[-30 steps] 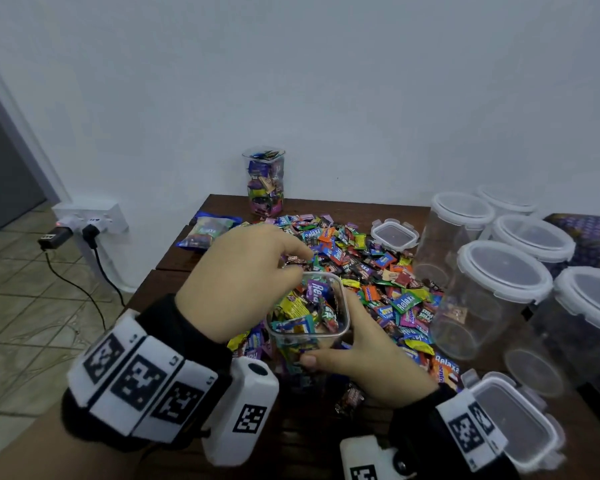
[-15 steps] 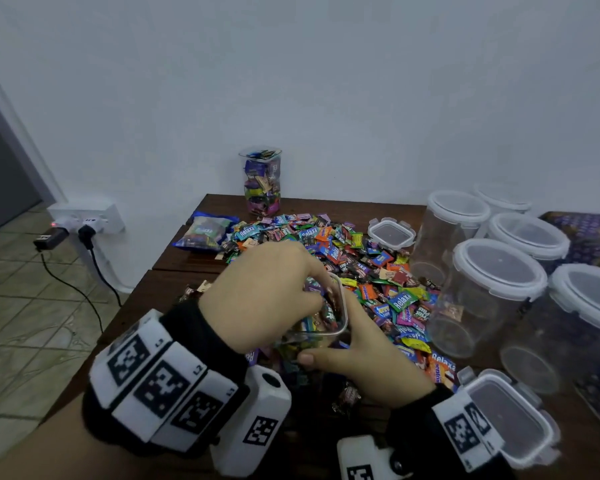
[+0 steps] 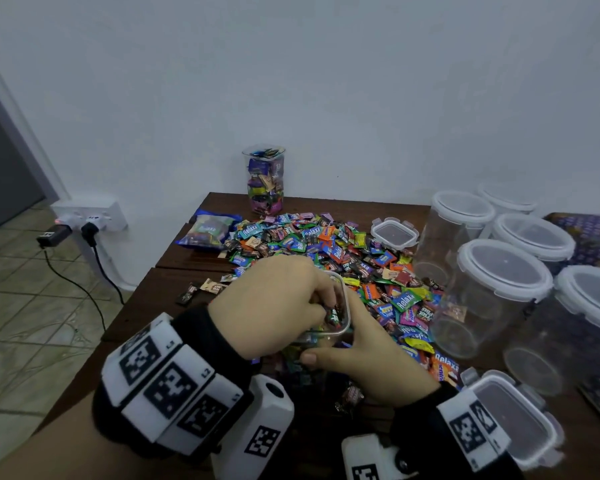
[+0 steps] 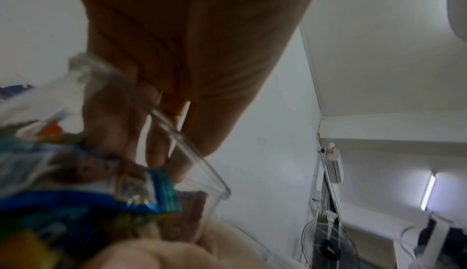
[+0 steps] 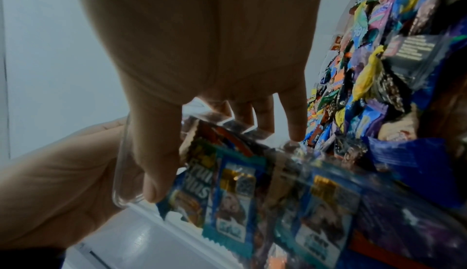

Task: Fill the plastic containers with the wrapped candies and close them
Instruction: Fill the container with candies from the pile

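Candies heap across the middle of your table, and the small clear container sits at the heap's near edge. Your right hand grips its wall, thumb along the near side, while your left hand curls fingers inside onto wrappers. Lidded jars crowd the right edge; bare wood lies left.

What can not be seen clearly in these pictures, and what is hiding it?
- How full the small container is: in the head view the left hand covers its opening.
- Its base: the right hand hides it there.
- Candies in the left wrist view: blurred, names unreadable.
- The lid at bottom right: partly covered by the right wristband.
- The far right jar: cut off by the picture edge.
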Demonstrator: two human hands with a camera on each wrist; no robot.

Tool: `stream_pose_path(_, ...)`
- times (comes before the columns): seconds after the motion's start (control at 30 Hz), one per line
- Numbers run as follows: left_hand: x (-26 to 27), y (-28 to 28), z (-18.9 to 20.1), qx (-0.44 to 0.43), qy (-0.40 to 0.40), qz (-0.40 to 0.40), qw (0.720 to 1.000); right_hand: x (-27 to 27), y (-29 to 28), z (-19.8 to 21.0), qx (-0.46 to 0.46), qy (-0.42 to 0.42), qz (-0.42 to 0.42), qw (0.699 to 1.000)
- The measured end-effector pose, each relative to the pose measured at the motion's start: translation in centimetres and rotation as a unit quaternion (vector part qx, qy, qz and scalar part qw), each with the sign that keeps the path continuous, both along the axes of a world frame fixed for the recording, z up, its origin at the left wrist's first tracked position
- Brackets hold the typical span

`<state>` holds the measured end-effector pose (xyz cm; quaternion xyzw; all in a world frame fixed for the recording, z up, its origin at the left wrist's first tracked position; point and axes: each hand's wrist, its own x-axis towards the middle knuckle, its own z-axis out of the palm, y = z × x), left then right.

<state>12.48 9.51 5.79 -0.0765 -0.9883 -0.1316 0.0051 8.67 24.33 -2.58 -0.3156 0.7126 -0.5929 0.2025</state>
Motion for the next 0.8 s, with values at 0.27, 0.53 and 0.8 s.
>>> stream_pose_path(0.27,0.6,-4.6,0.0,0.275,0.117,0.142,0.944,-1.6,1.8,1.0,0.149,0.022,0.048,0.987)
stream_pose_path(0.53,-0.6,-9.0,-4.9,0.087,-0.081,0.23,0.966,-4.3,1.6,1.6,0.396,0.171,0.009,0.902)
stream_pose_path(0.8,-1.2,-9.1,-8.8,-0.045,-0.273,0.209,0.938,-7.2,0.2,-0.5,0.557,0.198,0.08,0.802)
